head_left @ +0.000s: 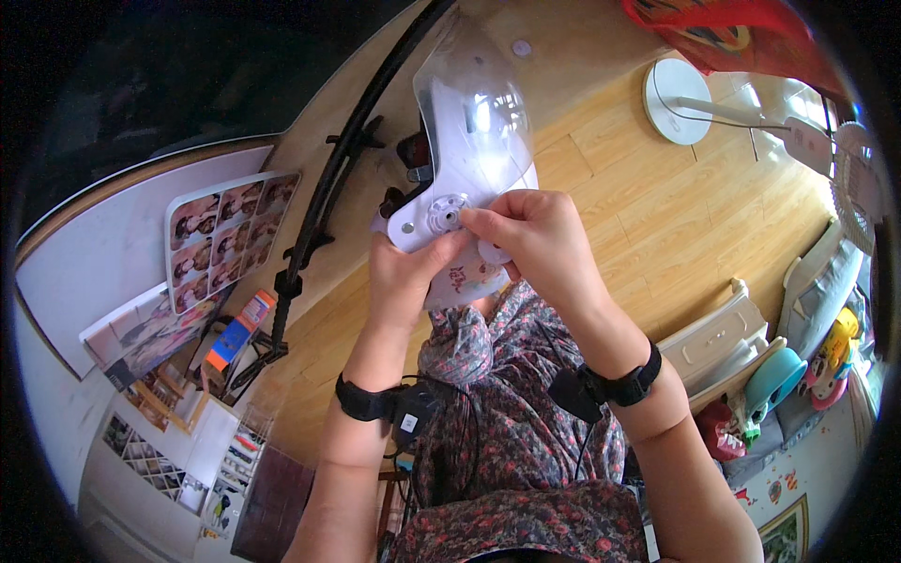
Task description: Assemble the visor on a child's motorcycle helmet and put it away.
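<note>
Head view: pole (351, 141) beside helmet (469, 174)

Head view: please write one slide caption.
Left hand and right hand hold a white, clear-visored helmet near its round fitting.

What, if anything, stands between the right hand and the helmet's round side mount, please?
Nothing visible does: the right hand has its thumb tip at the edge of the round side mount. The left hand holds the helmet, its thumb just below the mount, leaving the centre uncovered.
</note>
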Motion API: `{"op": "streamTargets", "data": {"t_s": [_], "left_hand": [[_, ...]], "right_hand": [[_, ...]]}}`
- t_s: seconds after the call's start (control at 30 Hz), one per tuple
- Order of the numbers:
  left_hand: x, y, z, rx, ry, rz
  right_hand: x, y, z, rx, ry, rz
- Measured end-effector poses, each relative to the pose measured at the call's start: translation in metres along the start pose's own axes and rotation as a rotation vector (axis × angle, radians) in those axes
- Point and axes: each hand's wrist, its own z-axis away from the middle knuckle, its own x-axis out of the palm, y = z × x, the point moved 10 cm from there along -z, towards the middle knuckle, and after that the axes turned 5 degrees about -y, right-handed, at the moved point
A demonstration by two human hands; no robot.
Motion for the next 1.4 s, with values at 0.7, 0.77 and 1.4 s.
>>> {"op": "streamTargets", "data": {"t_s": [0.7,0.77,1.4], "left_hand": [[0.095,0.058,0.101,-0.13,-0.374,-0.075],[0.098,0.057,0.108,-0.143,-0.384,-0.08],[0.127,0.03,0.172,-0.351,-0.516,-0.093]], "right_hand": [[-0.101,-0.024,0.145,-0.809,0.419,1.032],[-0.117,-0.019,0.149,-0.708,0.31,0.835],[-0.138,-0.034,0.117,-0.543,-0.009,0.054]]}}
